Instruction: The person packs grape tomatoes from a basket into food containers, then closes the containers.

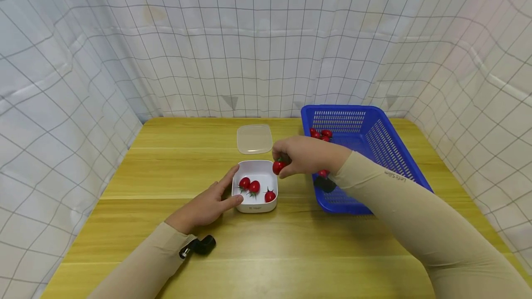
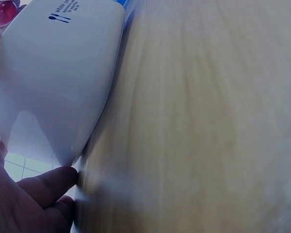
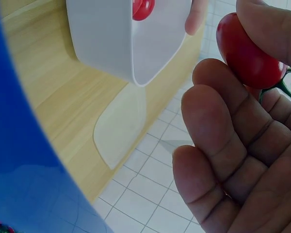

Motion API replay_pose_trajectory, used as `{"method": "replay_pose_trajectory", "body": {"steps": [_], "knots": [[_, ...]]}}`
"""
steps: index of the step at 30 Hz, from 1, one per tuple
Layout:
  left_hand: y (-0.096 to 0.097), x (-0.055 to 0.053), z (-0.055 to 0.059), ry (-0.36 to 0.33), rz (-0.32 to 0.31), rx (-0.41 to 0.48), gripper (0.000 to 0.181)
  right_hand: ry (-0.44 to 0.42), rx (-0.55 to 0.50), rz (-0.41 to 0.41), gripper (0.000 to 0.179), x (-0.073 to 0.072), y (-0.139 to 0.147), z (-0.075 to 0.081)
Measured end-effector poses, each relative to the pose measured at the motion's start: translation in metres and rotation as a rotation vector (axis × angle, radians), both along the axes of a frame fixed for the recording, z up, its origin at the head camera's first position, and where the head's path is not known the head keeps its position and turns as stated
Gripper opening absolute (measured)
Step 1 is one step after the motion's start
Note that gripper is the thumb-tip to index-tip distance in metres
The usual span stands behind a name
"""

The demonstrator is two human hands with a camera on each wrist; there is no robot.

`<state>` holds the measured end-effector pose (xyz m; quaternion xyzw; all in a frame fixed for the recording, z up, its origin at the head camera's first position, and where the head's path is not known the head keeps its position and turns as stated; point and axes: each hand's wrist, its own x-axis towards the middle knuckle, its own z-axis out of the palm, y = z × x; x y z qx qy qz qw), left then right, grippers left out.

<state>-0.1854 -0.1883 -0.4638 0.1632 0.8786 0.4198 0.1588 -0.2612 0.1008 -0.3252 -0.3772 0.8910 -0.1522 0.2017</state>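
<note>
A white square container (image 1: 254, 209) stands on the table with three cherry tomatoes in it: two side by side (image 1: 254, 187) toward the left, another (image 1: 269, 196) in the near right corner. My left hand (image 1: 209, 204) rests against its left side, index finger and thumb stretched apart along the rim. In the left wrist view, fingertips (image 2: 56, 184) touch the container's outer wall. My right hand (image 1: 305, 155) pinches a red cherry tomato (image 3: 247, 53) between thumb and fingers, its green stem showing in the right wrist view. That tomato is by the container's right rim.
A blue plastic basket (image 1: 374, 110) stands to the right, partly under my right forearm, with several cherry tomatoes (image 1: 321, 134) along its left side. A translucent lid (image 1: 254, 139) lies flat behind the container. White gridded sheets (image 1: 266, 50) enclose the wooden table (image 1: 266, 248).
</note>
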Motion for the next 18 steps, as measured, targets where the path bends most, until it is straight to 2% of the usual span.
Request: {"method": "replay_pose_trajectory", "body": {"steps": [9,18], "knots": [[0.0001,0.0018,0.0028,-0.011,0.001,0.002,0.087,0.006,0.01,-0.006,0.028,0.0001,-0.0015,0.0007],[0.0,0.0013,0.0024,0.0,-0.005,0.006,0.087,0.029,0.006,0.021,0.027,-0.0001,-0.0037,0.003]]}}
